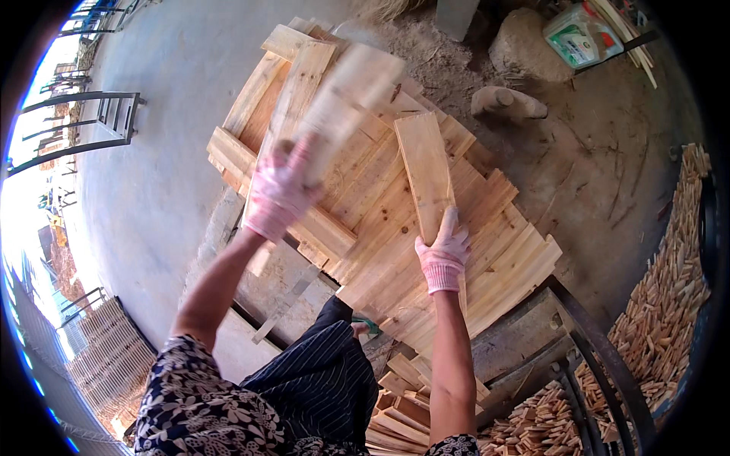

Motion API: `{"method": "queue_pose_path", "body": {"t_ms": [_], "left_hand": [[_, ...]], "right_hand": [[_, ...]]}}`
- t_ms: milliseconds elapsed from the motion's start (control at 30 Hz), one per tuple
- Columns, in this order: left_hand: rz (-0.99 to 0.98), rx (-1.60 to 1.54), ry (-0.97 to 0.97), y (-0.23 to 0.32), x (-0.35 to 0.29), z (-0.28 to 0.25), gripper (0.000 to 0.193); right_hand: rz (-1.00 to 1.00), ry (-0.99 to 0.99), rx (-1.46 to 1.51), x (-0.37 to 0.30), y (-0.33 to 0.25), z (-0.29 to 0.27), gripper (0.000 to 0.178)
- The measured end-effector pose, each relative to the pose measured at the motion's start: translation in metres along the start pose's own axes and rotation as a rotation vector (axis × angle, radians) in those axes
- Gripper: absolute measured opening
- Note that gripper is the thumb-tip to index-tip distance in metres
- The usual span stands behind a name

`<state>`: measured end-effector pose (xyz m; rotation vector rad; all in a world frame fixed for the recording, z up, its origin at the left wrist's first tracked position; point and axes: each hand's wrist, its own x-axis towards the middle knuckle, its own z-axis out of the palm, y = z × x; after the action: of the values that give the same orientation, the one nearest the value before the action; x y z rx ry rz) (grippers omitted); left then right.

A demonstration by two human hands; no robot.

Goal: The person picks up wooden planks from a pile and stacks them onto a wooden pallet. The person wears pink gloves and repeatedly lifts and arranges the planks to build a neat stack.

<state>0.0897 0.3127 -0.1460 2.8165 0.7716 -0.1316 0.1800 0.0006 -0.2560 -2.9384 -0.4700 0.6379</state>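
My left hand (278,191), in a pink and white work glove, grips the near end of a pale wooden board (356,95). Motion smears this board and the fingertips. My right hand (443,254), gloved alike, is closed round the near end of a second wooden board (424,163), which points away from me. Both boards are over a broad pile of wooden boards (380,201) laid side by side and overlapping. At the pile's left, a long board (298,91) lies lengthwise beside the smeared one, and a short thick piece (325,229) rests below my left hand.
Dark metal bars (601,365) curve past the pile at the lower right, by heaps of small wood offcuts (654,296). More boards (403,414) lie low near my legs. A plastic jug (582,36) and a stone (525,47) sit far right. A metal-framed cart (114,121) stands left.
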Motion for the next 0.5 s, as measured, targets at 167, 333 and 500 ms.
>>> {"method": "queue_pose_path", "body": {"t_ms": [167,333,500], "left_hand": [[-0.346,0.109,-0.116,-0.08,0.046,0.019,0.096],[-0.444,0.085,-0.172,-0.078,0.056,0.043,0.1],[-0.49,0.095,-0.071,-0.081,0.061,0.062,0.096]], "right_hand": [[-0.309,0.019,-0.009,-0.027,0.04,-0.022,0.104],[-0.501,-0.056,-0.239,0.008,0.087,-0.069,0.101],[-0.409,-0.092,-0.328,0.062,0.107,-0.054,0.1]]}}
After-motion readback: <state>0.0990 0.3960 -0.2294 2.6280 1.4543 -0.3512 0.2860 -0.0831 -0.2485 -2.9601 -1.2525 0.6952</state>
